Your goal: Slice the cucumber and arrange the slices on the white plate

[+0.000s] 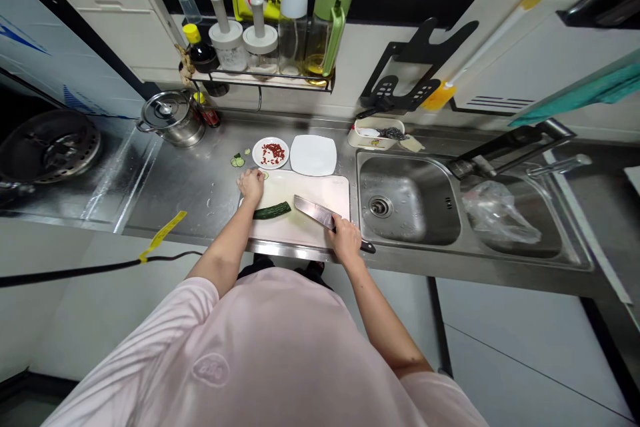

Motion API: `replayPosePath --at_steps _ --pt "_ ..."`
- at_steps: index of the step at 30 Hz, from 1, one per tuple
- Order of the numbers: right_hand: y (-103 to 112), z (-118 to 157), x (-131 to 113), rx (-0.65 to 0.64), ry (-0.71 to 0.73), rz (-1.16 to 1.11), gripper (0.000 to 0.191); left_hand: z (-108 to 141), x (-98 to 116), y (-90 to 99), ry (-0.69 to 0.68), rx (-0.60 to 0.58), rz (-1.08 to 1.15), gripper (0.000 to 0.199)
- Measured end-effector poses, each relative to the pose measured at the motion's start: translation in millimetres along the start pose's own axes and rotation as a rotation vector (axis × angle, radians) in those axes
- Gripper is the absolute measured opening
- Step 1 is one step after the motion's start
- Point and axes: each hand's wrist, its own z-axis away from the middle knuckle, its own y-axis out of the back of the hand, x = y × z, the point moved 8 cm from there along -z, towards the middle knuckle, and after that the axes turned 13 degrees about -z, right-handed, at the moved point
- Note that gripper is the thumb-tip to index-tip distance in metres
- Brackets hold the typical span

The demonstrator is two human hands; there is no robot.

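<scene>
Closest is a pale pink shirt (300, 353); beyond it, on the steel desk (170, 193), a cucumber (273, 211) lies on the white cutting board (295, 233). The right hand (346, 239) grips a knife (313, 211); the left hand (251, 187) curls beside a cucumber slice (265, 175), its hold unclear.

Stainless counter (170, 180), white cutting board (305, 230) on it. Just beyond board's far edge: round plate (257, 155) at left half, squarish white plate (313, 155) at right half. Off board's far left corner: cucumber slices (239, 161). Farther left of board: lidded pot (183, 128), small yellow-capped bottle (212, 118). Off board's far right corner: cream caddy (367, 142).
</scene>
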Motion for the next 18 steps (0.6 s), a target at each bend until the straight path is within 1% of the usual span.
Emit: replayPosePath --at_steps 5,8,11,13,16,18 --pt "-1 -1 2 -0.007 -0.034 -0.032 0.043 9 -5 5.0 0.071 0.042 0.125 0.022" --pt "0 -3 1 -0.013 -0.049 -0.064 0.043 23 -6 6.7 0.060 0.066 0.193 0.024" --pt "1 -4 0 -0.009 -0.061 -0.104 0.041 43 -1 8.3 -0.020 0.072 0.229 0.026" --pt "0 -6 -1 -0.003 -0.069 -0.154 0.038 57 5 10.9 -0.125 0.072 0.259 0.027" --pt "-2 -8 -3 0.000 -0.099 -0.261 0.035 76 13 13.9 -0.267 0.039 0.268 0.026" --pt "-5 -11 -7 -0.017 -0.122 -0.313 0.035 87 18 15.3 -0.335 0.005 0.251 0.026"
